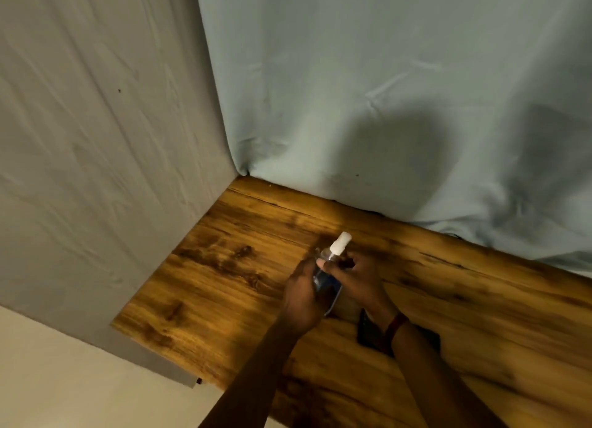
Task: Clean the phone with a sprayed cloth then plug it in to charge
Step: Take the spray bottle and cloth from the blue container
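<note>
A small clear spray bottle (330, 267) with a white nozzle cap and a blue label is held over the wooden table (224, 267), tilted with the cap pointing up and away. My left hand (304, 294) wraps around its body from the left. My right hand (355, 277) grips it near the neck, just below the cap. A dark flat phone (366, 330) lies on the table under my right wrist, mostly hidden by the arm. A pale cloth (347, 307) shows dimly beneath the bottle.
A pale blue sheet (384, 91) hangs behind the table and drapes onto its back edge. A grey sheet (96, 139) covers the left side. The table's left edge drops to a light floor (64, 379).
</note>
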